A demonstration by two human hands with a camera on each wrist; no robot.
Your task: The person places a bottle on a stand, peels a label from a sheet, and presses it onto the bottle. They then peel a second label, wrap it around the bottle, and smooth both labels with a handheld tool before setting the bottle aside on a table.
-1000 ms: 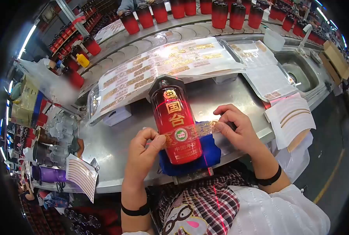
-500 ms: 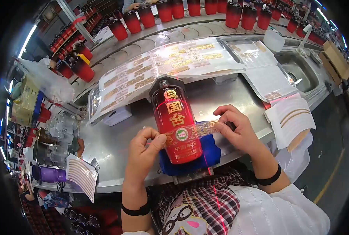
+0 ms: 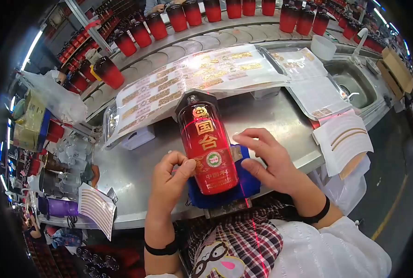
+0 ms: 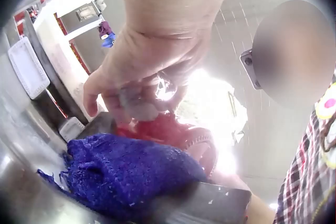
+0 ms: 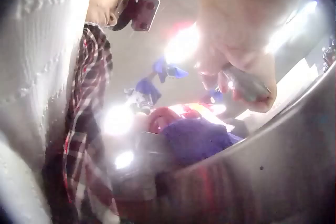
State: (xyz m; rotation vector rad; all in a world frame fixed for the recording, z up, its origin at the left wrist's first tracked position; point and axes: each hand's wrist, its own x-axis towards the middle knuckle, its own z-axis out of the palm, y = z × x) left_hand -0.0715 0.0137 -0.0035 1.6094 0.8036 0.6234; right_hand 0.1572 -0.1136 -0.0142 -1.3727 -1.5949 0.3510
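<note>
A red glass bottle with gold characters and a dark top leans on a blue cloth, its neck in a dark holder. Across its lower front lies a clear label with gold pattern and a green-rimmed round seal. My left hand pinches the label's left end at the bottle's edge. Off the bottle's right side, my right hand has thumb and forefinger spread, close to the label's right end. A grey flat piece is held in its curled fingers in the right wrist view.
Sheets of gold labels cover a tray behind the bottle. Red bottles line a curved conveyor further back. A sink and white strip sheets are at right, a purple bottle at left.
My right hand has let go of the label's right end and moved left toward the bottle. That end now lies along the bottle's side. Bottles on the conveyor have shifted.
</note>
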